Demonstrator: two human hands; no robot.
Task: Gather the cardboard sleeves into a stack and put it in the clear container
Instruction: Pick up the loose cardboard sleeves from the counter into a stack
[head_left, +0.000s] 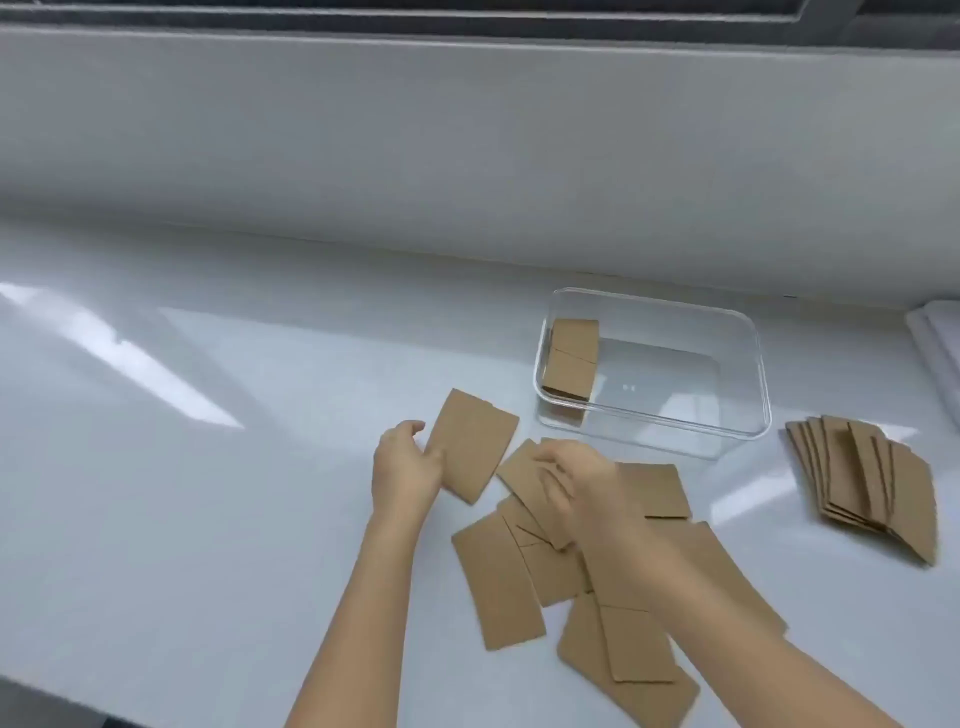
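Risk, loose pile: the scattered sleeves (571, 571) overlap at odd angles on the bench (208, 493); pulling one out from the middle could drag its neighbours along and spread the heap wider
Risk, held sleeve: the left hand (405, 467) pinches only one short edge of the held sleeve (472, 444), so the flat card could pivot or slip out while another is added
Risk, stacking: the sleeves are tapered and slightly curved; joined with mixed orientation, the stack would likely sit uneven and catch on the wall of the clear container (748, 410)
Risk, container: it looks light, and a stack pushed in at an angle could shove it along the glossy bench
Left hand: closed on the held sleeve's near-left edge, lifted above the bench, wrist straight
Right hand (571, 478): palm down over the heap, fingers curled onto the sleeve in reach (519, 475); whether it is truly gripped I cannot tell
Sleeves already in: a few stand against the container's left wall (571, 358)
Side stack: the fanned stack (867, 478) lies right of the container, untouched
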